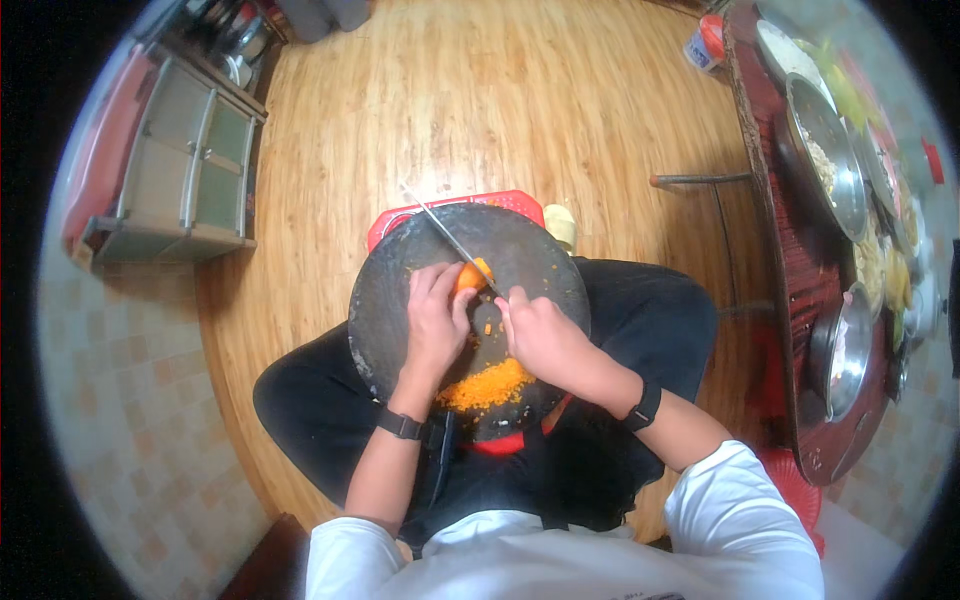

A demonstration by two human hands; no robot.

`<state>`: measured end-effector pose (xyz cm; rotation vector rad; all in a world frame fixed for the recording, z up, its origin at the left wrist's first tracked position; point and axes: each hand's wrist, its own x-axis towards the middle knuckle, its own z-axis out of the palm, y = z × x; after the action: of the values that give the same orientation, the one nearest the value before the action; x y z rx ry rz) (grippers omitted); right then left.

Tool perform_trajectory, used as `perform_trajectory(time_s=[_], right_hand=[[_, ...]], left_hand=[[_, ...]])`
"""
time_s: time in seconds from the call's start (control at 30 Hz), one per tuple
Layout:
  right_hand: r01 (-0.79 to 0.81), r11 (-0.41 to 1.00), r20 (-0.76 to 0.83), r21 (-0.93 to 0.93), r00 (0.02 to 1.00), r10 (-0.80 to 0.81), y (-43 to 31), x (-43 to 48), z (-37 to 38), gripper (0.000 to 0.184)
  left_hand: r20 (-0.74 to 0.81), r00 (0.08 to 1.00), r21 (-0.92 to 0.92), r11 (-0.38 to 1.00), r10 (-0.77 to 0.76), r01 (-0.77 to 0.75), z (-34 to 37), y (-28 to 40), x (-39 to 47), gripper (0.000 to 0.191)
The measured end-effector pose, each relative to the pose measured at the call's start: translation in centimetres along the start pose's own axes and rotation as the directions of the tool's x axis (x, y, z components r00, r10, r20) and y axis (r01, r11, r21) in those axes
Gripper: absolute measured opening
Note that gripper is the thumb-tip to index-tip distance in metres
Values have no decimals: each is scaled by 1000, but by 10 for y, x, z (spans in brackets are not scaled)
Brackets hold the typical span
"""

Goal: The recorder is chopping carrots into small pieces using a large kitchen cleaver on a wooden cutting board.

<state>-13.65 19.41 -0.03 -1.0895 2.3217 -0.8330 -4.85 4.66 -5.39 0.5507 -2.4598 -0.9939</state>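
Observation:
My left hand (441,307) holds a piece of carrot (471,277) down on a round, dark chopping block (525,232). In my right hand (540,330) is a knife (448,234), seen almost edge-on, its blade against the carrot and its tip reaching past the block's far rim. The handle is hidden in my fist. A heap of finely chopped carrot (487,386) lies on the near part of the block, below my hands. A few loose bits (488,328) are scattered between the heap and the knife.
The block rests over a red plastic stool (517,199) between my legs. At right a dark red table (780,360) carries steel bowls (855,195) and plates of food. A red-lidded tub (705,43) stands on the floor; a cabinet (187,150) is at left.

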Motion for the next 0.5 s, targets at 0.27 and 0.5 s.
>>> perform_trajectory(time_s=[0.27, 0.5], right_hand=[[17, 998, -36, 67, 999, -15, 10, 9, 6, 27], [106, 993, 18, 57, 994, -108, 12, 18, 9, 29]], left_hand=[[29, 999, 31, 999, 32, -33, 0, -3, 2, 31], [17, 998, 69, 995, 68, -70, 1, -1, -1, 35]])
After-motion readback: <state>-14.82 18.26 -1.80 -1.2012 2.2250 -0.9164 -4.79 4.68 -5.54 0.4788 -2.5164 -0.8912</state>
